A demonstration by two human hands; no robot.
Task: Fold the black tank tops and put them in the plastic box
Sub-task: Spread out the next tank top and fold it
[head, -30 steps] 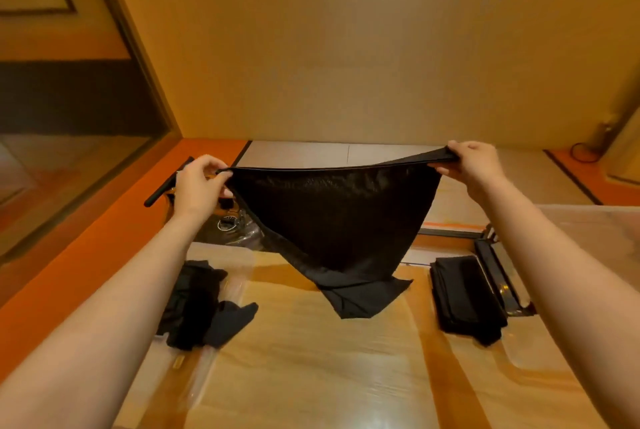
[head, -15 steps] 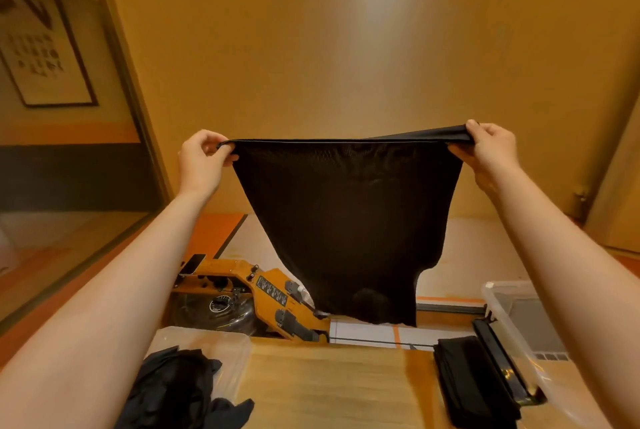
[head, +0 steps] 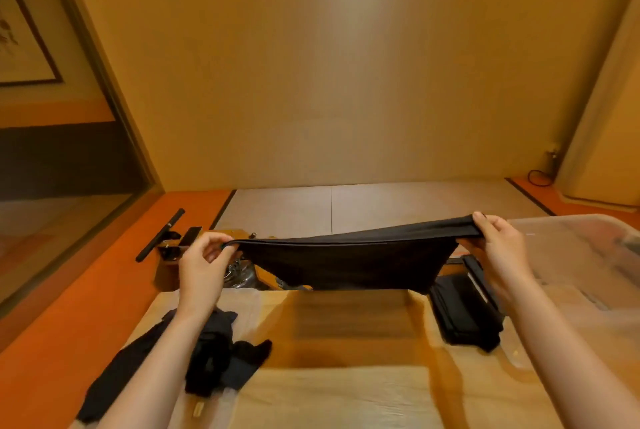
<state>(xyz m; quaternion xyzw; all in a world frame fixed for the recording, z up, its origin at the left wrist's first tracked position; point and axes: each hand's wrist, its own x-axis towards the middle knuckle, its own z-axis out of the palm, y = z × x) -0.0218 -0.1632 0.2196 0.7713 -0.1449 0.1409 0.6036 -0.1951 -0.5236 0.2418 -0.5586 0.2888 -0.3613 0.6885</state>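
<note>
Both hands are up and out, and the black tank top hangs stretched between them over the far edge of the wooden table, at twelve o'clock from its middle. The left hand pinches one end of the upper edge, at nine o'clock of the cloth, thumb and fingertips closed on the hem. The right hand grips the other end at three o'clock, fingers curled round the bunched fabric.

The right sits a touch higher than the left, so the edge runs taut on a slight slope. The body of the garment drops in a shallow belly that seems to reach the tabletop's far edge. That wide spread, I'd say, is there to pull the fabric flat and square before it goes down for folding. The forearms reach forward, well apart, wrists fairly straight.

At seven o'clock on the table lies a rumpled heap of black tops, not yet folded. At three o'clock a neat folded stack rests just beside the clear plastic box. Whether it lies on the box's lid, I cannot tell.
</note>
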